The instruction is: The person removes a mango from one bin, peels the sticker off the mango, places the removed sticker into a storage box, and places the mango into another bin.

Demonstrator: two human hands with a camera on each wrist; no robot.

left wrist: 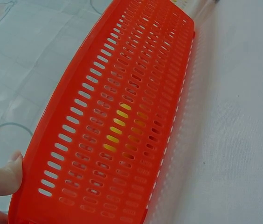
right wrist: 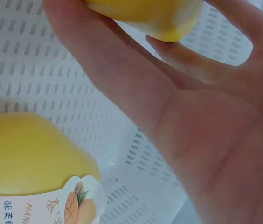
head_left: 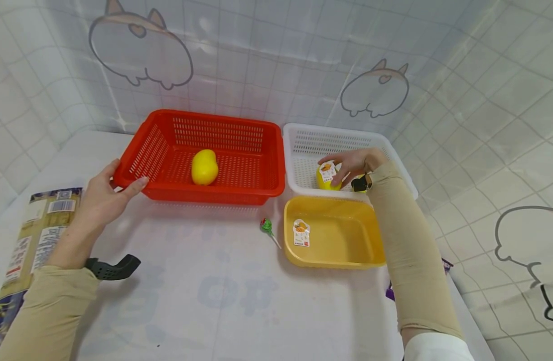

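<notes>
At the left end of the red basket (head_left: 213, 195), my left hand (head_left: 106, 193) grips the rim, thumb on the near edge. A yellow mango (head_left: 204, 167) lies inside that basket and shows through its slots in the left wrist view. My right hand (head_left: 355, 163) reaches into the white basket (head_left: 299, 131) and holds a labelled mango (head_left: 323, 183) between thumb and fingers. In the right wrist view this held mango (right wrist: 150, 16) is cut off at the top. A second labelled mango (right wrist: 33, 154) lies beside the hand, mostly hidden by the wrist in the head view.
A yellow tub (head_left: 335, 235) with a mango label stands in front of the white basket. Left of it lies a green-wrapped lollipop (head_left: 266, 225). A printed package (head_left: 41, 235) lies under the left forearm. Purple wrappers (head_left: 390, 292) show beside the right sleeve. A tiled wall backs the table.
</notes>
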